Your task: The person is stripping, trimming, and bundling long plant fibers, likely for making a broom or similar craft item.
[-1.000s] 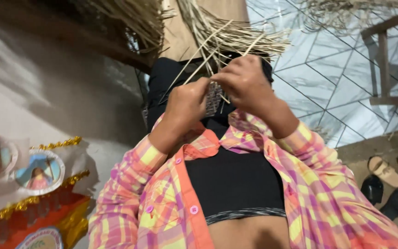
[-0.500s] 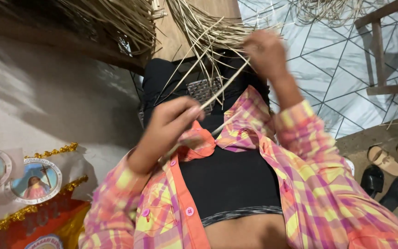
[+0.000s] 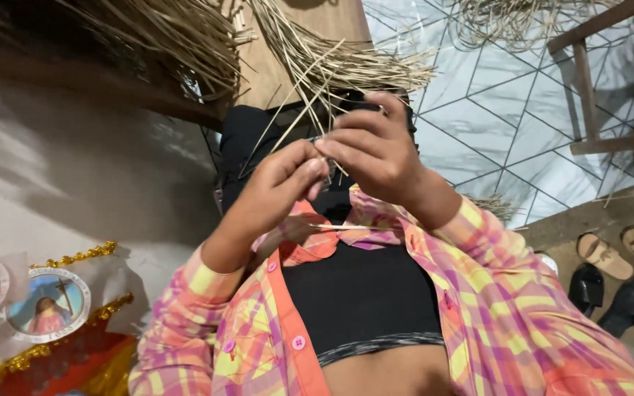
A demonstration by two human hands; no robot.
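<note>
Many straw strands: a loose fan of thin, pale straw strands (image 3: 317,73) rises from a small woven piece held between the two hands, above the person's lap; too many to count.
Woven piece: a small, dark-and-pale patch of weaving (image 3: 326,167) sits just behind the fingertips, mostly hidden by them, so its shape cannot be told.
Handling: the strands look very light, springy and thin; I judge that they bend easily but could kink or snap if folded sharply, and would slip through a loose pinch.
Where to take hold: best close to the woven part, where the strands are bound together, not out at the free tips, which would flop.
Left hand: the left hand (image 3: 277,192) has its fingers curled nearly closed, thumb and fingertips pinching strands at the edge of the weaving.
Right hand: the right hand (image 3: 376,150) is bent over the piece, fingers partly closed on it and touching the left fingertips.
One loose strand: a single strand (image 3: 343,228) lies across the plaid shirt (image 3: 500,308).
Straw piles: two heaps of straw (image 3: 163,37) lie beyond the hands.
Sandals: four, two tan sandals (image 3: 625,253) and two black sandals (image 3: 618,301).
Round pictures: two round framed pictures (image 3: 45,304) at the left, beside gold trim.
Floor: pale tiles (image 3: 478,110) with a line pattern.
</note>
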